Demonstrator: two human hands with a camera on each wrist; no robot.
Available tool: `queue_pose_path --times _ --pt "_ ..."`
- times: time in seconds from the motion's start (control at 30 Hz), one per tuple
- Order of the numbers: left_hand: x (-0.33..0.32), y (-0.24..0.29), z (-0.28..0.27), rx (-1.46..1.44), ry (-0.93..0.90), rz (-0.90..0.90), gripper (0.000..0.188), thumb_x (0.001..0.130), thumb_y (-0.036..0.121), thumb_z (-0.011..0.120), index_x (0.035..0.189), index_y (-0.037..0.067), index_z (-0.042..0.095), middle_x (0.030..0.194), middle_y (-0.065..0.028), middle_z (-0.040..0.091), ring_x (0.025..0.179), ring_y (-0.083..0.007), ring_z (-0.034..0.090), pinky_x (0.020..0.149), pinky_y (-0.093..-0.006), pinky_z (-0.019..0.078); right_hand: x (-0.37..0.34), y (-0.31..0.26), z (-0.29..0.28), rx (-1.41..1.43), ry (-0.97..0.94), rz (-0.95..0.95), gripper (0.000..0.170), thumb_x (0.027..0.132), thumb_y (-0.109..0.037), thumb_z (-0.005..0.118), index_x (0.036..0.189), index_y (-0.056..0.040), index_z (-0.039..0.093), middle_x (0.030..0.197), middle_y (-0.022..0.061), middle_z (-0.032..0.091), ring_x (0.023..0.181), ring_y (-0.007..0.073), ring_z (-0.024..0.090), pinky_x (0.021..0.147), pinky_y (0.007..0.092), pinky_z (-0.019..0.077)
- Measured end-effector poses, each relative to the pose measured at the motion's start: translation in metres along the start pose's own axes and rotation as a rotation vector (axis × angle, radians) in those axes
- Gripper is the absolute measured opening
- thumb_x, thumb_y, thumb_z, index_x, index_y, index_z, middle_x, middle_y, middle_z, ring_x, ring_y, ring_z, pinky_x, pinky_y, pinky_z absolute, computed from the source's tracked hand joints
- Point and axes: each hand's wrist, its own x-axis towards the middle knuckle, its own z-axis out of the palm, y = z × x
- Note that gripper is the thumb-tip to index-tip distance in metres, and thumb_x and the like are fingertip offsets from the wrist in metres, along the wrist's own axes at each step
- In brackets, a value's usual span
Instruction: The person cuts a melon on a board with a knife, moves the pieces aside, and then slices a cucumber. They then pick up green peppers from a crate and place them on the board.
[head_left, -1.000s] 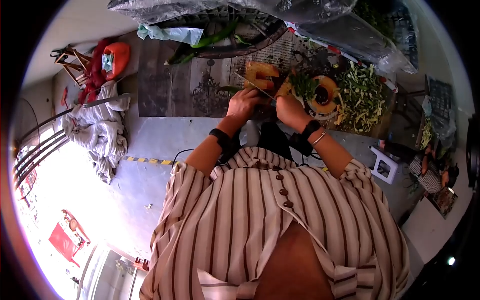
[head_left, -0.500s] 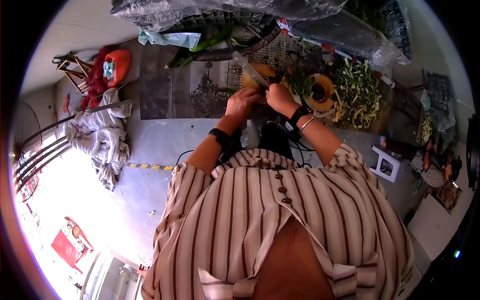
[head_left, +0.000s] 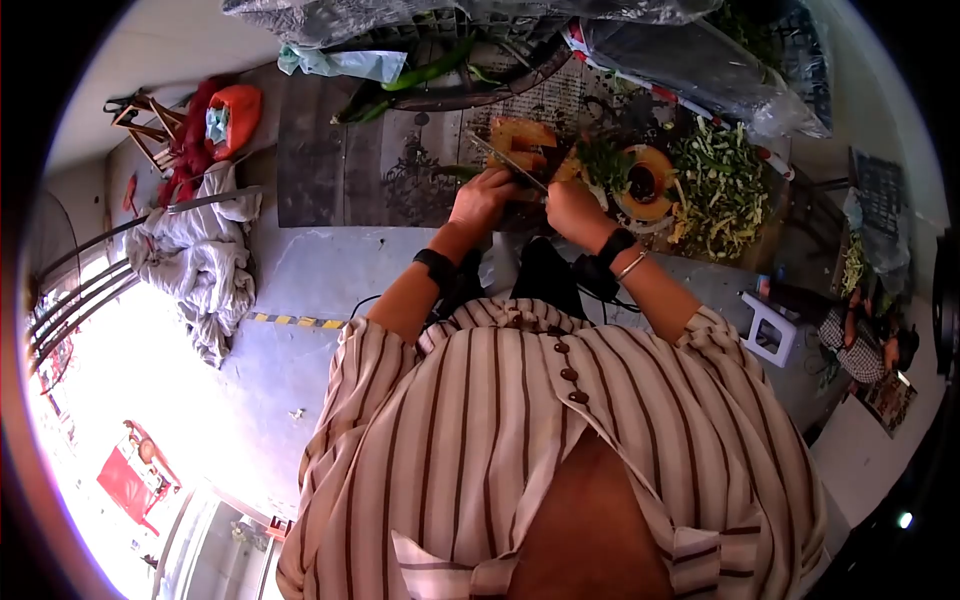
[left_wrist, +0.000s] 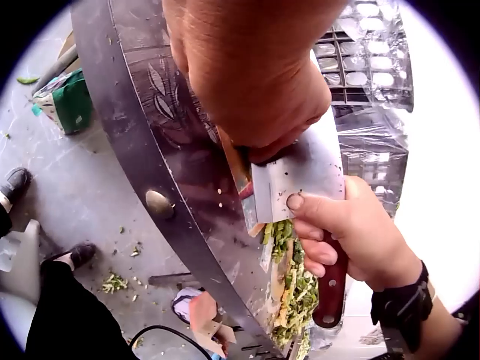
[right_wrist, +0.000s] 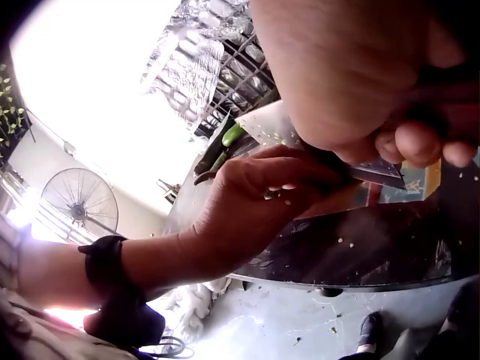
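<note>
My right hand (head_left: 580, 215) grips a cleaver (left_wrist: 319, 169) by its reddish-brown handle (left_wrist: 331, 289), thumb laid along the blade. In the left wrist view, my left hand (left_wrist: 255, 82) has its fingers curled down right beside the blade's flat side. A slim green vegetable (head_left: 458, 172) pokes out to the left from under that hand in the head view; the rest of it is hidden by the fingers. Both hands work low over a dark printed table (head_left: 340, 190) with large orange letter shapes (head_left: 520, 135). Cut green and pale pieces (head_left: 725, 190) are heaped to the right.
Long green vegetables (head_left: 430, 72) lie at the back beside a pale plastic bag (head_left: 345, 64). Clear plastic sheeting (head_left: 680, 75) and crates border the far side. A white stool (head_left: 768, 330) stands on the floor at right, near another person (head_left: 855, 340).
Half a second ago my right hand was closer to the left one and the blade showed its flat face. Now that hand is back to the right, with the blade nearly edge-on.
</note>
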Motion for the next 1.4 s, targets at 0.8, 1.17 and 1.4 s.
queue_pose_path --times 0.8,1.17,1.4 --pt "-0.008 -0.019 -0.022 0.099 0.112 -0.025 0.022 0.064 0.006 0.054 0.084 0.01 0.062 0.091 -0.0018 0.058 0.088 -0.0217 0.055 0.074 -0.0323 0.0448 0.033 -0.005 0.008 0.037 0.1 -0.048 0.024 0.077 -0.012 0.054 0.065 0.0076 0.056 0.062 0.0258 0.054 0.062 0.0405 0.055 0.059 0.0448 0.0441" --pt "-0.009 -0.017 -0.024 0.084 0.084 -0.052 0.024 0.064 0.005 0.054 0.086 0.01 0.062 0.093 -0.002 0.059 0.089 -0.022 0.055 0.075 -0.0332 0.0445 0.003 -0.007 -0.008 0.024 0.023 -0.007 0.018 0.073 -0.009 0.054 0.066 0.0059 0.06 0.061 0.0241 0.056 0.06 0.0385 0.057 0.058 0.043 0.0465" --pt "-0.007 -0.011 -0.019 0.009 -0.007 0.01 0.027 0.066 0.005 0.053 0.091 0.011 0.062 0.096 -0.0022 0.057 0.094 -0.0225 0.053 0.081 -0.0337 0.0413 0.006 0.001 0.004 0.028 0.016 -0.023 0.015 0.071 -0.006 0.053 0.065 0.006 0.059 0.061 0.0247 0.056 0.06 0.0392 0.057 0.058 0.0443 0.0464"
